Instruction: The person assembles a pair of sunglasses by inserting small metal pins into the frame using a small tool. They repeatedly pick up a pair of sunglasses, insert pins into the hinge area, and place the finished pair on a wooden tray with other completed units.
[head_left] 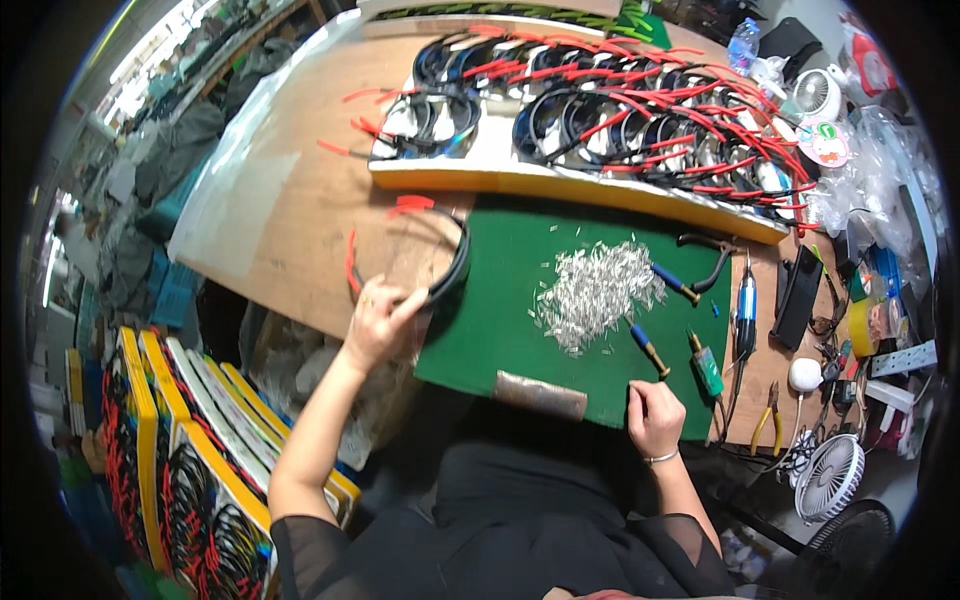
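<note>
My left hand [374, 325] pinches a looped black cable [463, 255] at the left edge of the green mat [500, 340]. Red sleeves show at the cable's ends, and the loop bulges over onto the mat. My right hand [655, 416] rests at the mat's front edge with its fingers curled; whatever they hold, if anything, is hidden. A heap of small silvery tube-like pieces [600, 290] lies between the hands, farther back. Beside the heap are two short tools with blue and brass-coloured parts, one blue tool [676, 284] behind and another blue tool [648, 347] nearer.
A yellow-sided tray [580, 198] of coiled black cables with red ends spans the back. A metal bar [541, 395] sits on the front edge. At right lie a green-handled tool [707, 368], yellow pliers [767, 420], a phone [797, 300] and a fan [830, 478]. More trays [140, 400] stand lower left.
</note>
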